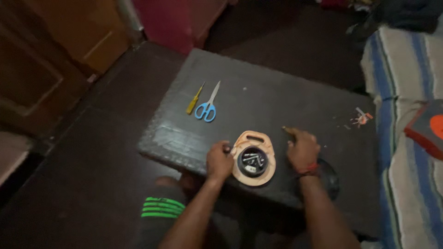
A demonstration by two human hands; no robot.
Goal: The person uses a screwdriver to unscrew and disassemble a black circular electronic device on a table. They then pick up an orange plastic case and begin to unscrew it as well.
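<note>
A: Head view, near middle of the dark table (277, 97): what container is shown?

B: A flat, tan, rounded holder (254, 159) with a handle slot at its far end. Its round black well holds several small metal pieces (252, 160), too blurred to identify.

A: Position of the hands?

B: The left hand (218, 161) rests just left of the holder, touching its left rim; its fingers (226, 148) are curled together, and whether they pinch anything cannot be told. The right hand (302, 150) lies just right of the holder, fingers closed around a small brownish object (288, 130) that projects at the far side. A red band (308, 169) circles that wrist.

A: Other items?

B: Far left on the table lie blue-handled scissors (207, 105) and, just beside them, a yellow-handled screwdriver (194, 99). Small scraps (361, 119) lie far right. A striped bed (406, 138) borders the right edge.
</note>
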